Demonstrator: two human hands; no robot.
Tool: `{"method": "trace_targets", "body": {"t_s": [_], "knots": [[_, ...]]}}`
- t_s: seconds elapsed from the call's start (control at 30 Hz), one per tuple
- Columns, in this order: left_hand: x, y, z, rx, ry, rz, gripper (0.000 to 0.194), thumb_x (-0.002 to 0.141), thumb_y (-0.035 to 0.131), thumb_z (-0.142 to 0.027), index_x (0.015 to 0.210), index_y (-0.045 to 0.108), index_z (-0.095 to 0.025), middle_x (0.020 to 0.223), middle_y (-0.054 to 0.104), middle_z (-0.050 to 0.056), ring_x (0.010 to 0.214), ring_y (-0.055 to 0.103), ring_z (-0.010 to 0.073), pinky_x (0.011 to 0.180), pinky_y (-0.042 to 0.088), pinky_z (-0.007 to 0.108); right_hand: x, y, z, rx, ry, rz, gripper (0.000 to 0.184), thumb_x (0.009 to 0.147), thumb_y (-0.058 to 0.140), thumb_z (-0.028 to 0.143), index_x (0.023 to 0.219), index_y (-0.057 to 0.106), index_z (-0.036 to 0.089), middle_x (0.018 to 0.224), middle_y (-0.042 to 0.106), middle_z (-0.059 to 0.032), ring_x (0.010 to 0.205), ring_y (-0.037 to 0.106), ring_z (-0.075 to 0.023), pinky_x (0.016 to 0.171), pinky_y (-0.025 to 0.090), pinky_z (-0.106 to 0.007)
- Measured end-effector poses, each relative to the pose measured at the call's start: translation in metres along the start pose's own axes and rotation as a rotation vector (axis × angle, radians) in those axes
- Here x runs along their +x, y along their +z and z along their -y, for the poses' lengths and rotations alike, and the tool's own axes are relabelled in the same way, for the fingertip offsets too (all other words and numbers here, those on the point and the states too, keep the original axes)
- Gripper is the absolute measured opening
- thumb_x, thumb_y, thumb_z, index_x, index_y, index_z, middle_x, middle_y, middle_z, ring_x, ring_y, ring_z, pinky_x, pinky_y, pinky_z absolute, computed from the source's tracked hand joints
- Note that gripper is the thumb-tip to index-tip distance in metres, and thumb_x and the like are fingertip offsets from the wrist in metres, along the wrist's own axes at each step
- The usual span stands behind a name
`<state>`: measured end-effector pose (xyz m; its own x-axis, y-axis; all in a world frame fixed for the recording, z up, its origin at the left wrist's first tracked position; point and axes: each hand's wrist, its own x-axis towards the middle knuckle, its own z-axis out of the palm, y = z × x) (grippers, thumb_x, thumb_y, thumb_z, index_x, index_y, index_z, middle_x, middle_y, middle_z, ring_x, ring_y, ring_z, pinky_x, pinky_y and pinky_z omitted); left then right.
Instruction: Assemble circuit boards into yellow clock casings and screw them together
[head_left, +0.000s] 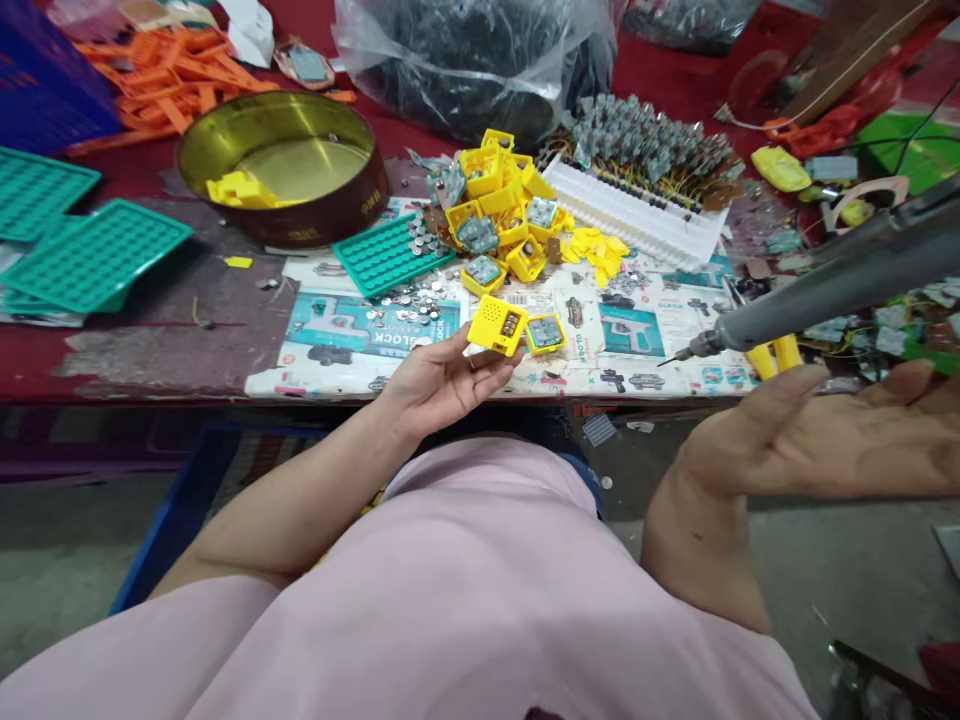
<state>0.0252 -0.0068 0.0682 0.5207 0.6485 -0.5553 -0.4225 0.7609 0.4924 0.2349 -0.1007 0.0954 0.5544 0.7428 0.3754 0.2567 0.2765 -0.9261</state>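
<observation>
My left hand (450, 385) grips a small yellow plastic case (497, 325) by its edge, its face with speaker holes and an uncovered battery slot turned up. Metal button cells appear to sit in that slot. Just right of it, a yellow case half with a grey insert (545, 333) lies on the printed card. My right hand (832, 430) is palm up with fingers stretched and nothing seen in it. Above that hand slants a grey power screwdriver (795, 290), its bit pointing down left; the two look apart.
Yellow cases (502, 185) are heaped behind, beside yellow covers (596, 250). Loose button cells lie around a green tray (382, 260). A round tin (300, 225) stands left; a white rack (637, 215) of wired grey parts stands right. Orange parts (172, 75) lie back left.
</observation>
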Motion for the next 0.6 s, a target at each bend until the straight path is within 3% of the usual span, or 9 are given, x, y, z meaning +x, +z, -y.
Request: {"method": "trace_targets", "body": {"t_s": [0.13, 0.27, 0.4, 0.6], "knots": [[-0.006, 0.005, 0.002, -0.112, -0.007, 0.018, 0.043, 0.101, 0.04, -0.024, 0.141, 0.05, -0.011, 0.097, 0.074, 0.01, 0.087, 0.075, 0.0151, 0.081, 0.061, 0.023, -0.015, 0.028, -0.008, -0.134, -0.113, 0.218, 0.057, 0.083, 0.068, 0.045, 0.136, 0.052, 0.031, 0.14, 0.058, -0.0089, 0.129, 0.059, -0.028, 0.096, 0.059, -0.047], [-0.008, 0.007, 0.005, -0.123, 0.009, 0.039, 0.047, 0.102, 0.041, -0.028, 0.145, 0.047, -0.011, 0.101, 0.074, 0.011, 0.093, 0.075, 0.0183, 0.085, 0.06, 0.026, -0.02, 0.048, -0.032, -0.206, -0.233, 0.378, 0.058, 0.086, 0.066, 0.038, 0.14, 0.048, 0.026, 0.135, 0.063, -0.0106, 0.124, 0.063, -0.0251, 0.103, 0.056, -0.045], [-0.008, 0.007, 0.01, -0.115, 0.04, 0.055, 0.045, 0.103, 0.038, -0.026, 0.146, 0.047, -0.014, 0.105, 0.075, 0.012, 0.099, 0.075, 0.0204, 0.095, 0.058, 0.033, -0.023, 0.065, -0.049, -0.206, -0.252, 0.447, 0.059, 0.088, 0.062, 0.032, 0.143, 0.043, 0.024, 0.135, 0.064, -0.0107, 0.122, 0.065, -0.0219, 0.106, 0.055, -0.041], [-0.008, 0.003, 0.014, -0.099, 0.073, 0.101, 0.043, 0.102, 0.038, -0.022, 0.143, 0.051, -0.018, 0.099, 0.077, 0.008, 0.092, 0.076, 0.0189, 0.094, 0.059, 0.035, -0.026, 0.077, -0.05, -0.217, -0.175, 0.459, 0.056, 0.088, 0.057, 0.025, 0.143, 0.045, 0.023, 0.14, 0.061, -0.0093, 0.122, 0.065, -0.0207, 0.109, 0.052, -0.04]]}}
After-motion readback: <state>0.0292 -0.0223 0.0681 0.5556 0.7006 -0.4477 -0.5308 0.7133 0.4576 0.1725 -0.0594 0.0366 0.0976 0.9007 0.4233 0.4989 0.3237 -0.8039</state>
